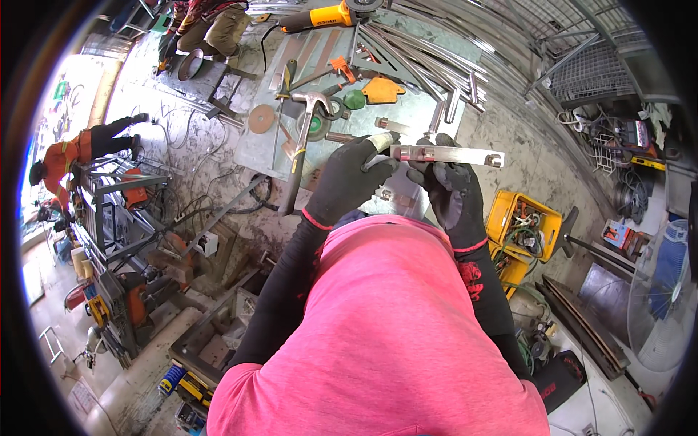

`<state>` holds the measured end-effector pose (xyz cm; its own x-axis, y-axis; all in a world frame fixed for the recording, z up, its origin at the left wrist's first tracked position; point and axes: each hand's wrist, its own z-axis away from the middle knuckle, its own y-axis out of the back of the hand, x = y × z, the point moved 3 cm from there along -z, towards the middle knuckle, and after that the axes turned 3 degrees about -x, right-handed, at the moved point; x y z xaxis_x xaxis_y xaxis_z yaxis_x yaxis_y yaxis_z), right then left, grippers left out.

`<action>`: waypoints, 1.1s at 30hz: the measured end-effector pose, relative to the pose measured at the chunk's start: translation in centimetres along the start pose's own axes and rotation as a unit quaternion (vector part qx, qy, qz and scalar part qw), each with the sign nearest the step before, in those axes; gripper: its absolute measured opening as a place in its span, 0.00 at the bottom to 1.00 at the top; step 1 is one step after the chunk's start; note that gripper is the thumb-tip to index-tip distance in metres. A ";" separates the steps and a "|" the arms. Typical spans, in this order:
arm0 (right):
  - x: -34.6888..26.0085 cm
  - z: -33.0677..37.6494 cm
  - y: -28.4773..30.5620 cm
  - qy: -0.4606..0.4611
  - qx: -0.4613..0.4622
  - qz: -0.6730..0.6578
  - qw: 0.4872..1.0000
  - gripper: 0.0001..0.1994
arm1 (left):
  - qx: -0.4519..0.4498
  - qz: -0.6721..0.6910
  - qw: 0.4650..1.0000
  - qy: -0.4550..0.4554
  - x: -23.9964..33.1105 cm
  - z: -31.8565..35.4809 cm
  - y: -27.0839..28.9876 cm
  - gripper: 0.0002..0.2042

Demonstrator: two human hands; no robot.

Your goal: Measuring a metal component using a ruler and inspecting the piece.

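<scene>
Gloved right hand (452,190) grips metal bar (447,154); left hand (351,178) closed on white marker (381,142).

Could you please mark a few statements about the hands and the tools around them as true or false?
1. Both hands wear dark gloves. True: the left hand and the right hand are gloved.
2. The right hand holds a flat metal bar. True: the flat metal bar lies level, and the right hand grips it near its left end.
3. The left hand grips the hammer. False: the hammer lies on the metal sheet, and the left hand holds a small pale cylindrical object at the bar's end.
4. The angle grinder is blue. False: the angle grinder has a yellow body.
5. A yellow crate stands to the person's right. True: the yellow crate holds cables.
</scene>
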<state>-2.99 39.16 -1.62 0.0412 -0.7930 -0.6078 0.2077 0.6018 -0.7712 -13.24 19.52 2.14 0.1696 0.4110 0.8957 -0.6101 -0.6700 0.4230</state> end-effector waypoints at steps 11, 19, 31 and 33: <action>0.2 0.2 -0.2 -0.003 -0.004 0.041 0.999 0.26 | 0.040 -0.008 0.998 -0.046 -0.4 0.1 -0.1 0.21; 0.3 0.1 -0.3 -0.001 0.011 0.019 1.000 0.25 | 0.031 0.012 0.999 -0.015 0.0 0.1 0.1 0.19; 0.3 0.2 -0.7 -0.003 0.036 -0.010 0.999 0.29 | 0.030 0.015 0.999 -0.004 -1.1 -0.1 -0.2 0.24; 0.2 0.1 -0.4 -0.006 0.032 -0.007 0.999 0.29 | 0.032 0.017 0.999 -0.012 -1.0 -0.1 -0.3 0.24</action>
<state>-2.92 38.73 -1.43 0.0486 -0.8030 -0.5940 0.2702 0.5831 -0.7662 -13.31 19.39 1.10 0.1685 0.3731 0.9124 -0.5657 -0.7214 0.3995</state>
